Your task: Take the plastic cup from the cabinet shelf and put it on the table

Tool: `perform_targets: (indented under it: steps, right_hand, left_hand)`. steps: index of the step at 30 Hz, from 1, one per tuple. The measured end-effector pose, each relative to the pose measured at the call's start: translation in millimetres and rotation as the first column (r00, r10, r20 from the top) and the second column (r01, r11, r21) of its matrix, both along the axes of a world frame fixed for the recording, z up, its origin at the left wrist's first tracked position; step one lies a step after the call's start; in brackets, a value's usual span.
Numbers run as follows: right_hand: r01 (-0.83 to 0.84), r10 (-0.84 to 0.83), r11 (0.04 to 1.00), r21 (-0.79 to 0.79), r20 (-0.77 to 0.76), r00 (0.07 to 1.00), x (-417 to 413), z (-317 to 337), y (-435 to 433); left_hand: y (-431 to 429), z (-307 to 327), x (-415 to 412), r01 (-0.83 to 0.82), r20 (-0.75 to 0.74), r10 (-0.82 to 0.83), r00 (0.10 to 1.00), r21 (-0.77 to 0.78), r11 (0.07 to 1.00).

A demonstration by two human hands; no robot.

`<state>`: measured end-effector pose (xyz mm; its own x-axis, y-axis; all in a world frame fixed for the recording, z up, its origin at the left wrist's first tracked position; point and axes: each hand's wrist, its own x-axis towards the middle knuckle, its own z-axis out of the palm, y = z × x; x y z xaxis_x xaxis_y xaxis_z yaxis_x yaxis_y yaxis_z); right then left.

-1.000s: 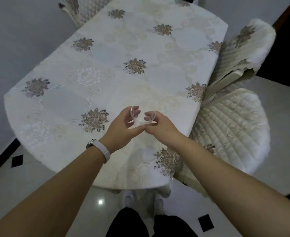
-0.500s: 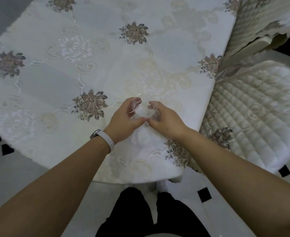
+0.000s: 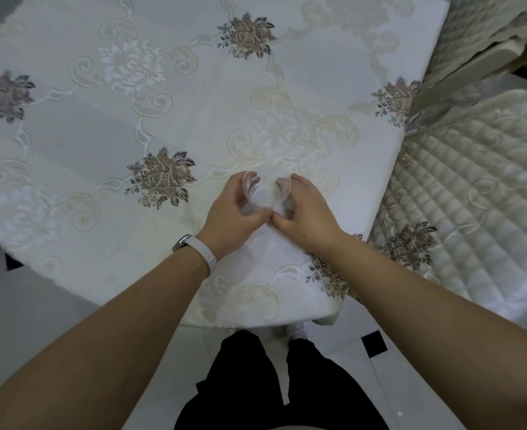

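A clear plastic cup (image 3: 266,190) stands upright, mouth up, between both hands just above or on the table (image 3: 100,125), which is covered by a white floral embroidered cloth. My left hand (image 3: 232,212) curls around the cup's left side, with a white watch on that wrist. My right hand (image 3: 302,212) wraps its right side. The two thumbs meet in front of the cup. Whether the cup's base touches the cloth is hidden by the fingers.
A quilted cream chair seat (image 3: 479,193) is tucked against the table's right edge, with its backrest (image 3: 485,41) further back. The table's near edge (image 3: 256,318) curves just in front of my legs. White tiled floor with small black squares lies below.
Both hands have lowered the cup toward the cloth and now hold it upright. My view has tipped downward and closer over the table.
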<state>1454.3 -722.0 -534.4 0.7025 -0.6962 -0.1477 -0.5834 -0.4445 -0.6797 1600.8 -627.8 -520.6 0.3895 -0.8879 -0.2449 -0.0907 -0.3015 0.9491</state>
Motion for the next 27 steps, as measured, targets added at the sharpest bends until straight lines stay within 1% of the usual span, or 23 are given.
perform_targets:
  steps: [2, 4, 8, 12, 15, 18, 21, 24, 25, 26, 27]
  right_hand:
    - [-0.009, 0.012, 0.998, -0.057, 0.045, 0.999, 0, 1, 2]
    - [-0.007, 0.013, 0.995, -0.099, 0.056, 0.998, -1, 3, 3]
    - [-0.028, 0.033, 0.992, -0.123, 0.032, 0.999, -2, 1, 3]
    - [-0.039, 0.044, 0.995, -0.091, 0.055, 0.998, -6, 6, 3]
    - [-0.019, 0.019, 0.999, -0.044, 0.011, 1.0, -12, 8, 3]
    - [-0.015, 0.015, 1.0, -0.02, 0.007, 1.0, -17, 5, 3]
    - [-0.003, 0.003, 1.0, 0.026, -0.029, 1.0, -20, 8, 4]
    - [-0.012, 0.013, 0.999, 0.037, -0.028, 1.0, -24, 9, 4]
    - [-0.005, 0.006, 0.999, 0.039, -0.036, 0.999, -25, 14, 5]
    - [0.001, 0.0, 0.999, 0.041, -0.014, 1.0, -28, 14, 5]
    - [0.031, -0.029, 0.998, 0.061, -0.025, 0.999, -29, 24, 7]
  left_hand:
    - [0, -2, -2, -0.003, 0.01, 0.003, 1.0, -0.002, 1.0]
    - [1, -3, -4, -0.012, 0.021, 0.012, 1.0, 0.004, 1.0]
    - [2, -6, -7, -0.024, 0.026, 0.024, 0.999, 0.013, 1.0]
    - [2, -6, -8, -0.009, 0.038, 0.008, 0.999, 0.018, 1.0]
    - [5, -4, -7, 0.0, 0.045, -0.001, 0.999, 0.025, 1.0]
    - [8, 0, -9, 0.01, 0.054, -0.012, 0.998, 0.034, 0.999]
    - [12, 5, -12, 0.025, 0.072, -0.03, 0.997, 0.072, 0.997]
    - [16, 8, -11, 0.02, 0.093, -0.029, 0.995, 0.087, 0.996]
    - [18, 11, -10, 0.008, 0.097, -0.017, 0.995, 0.096, 0.995]
    - [22, 8, -9, 0.003, 0.092, -0.01, 0.996, 0.076, 0.997]
    - [27, 14, -10, -0.021, 0.114, 0.011, 0.993, 0.092, 0.996]
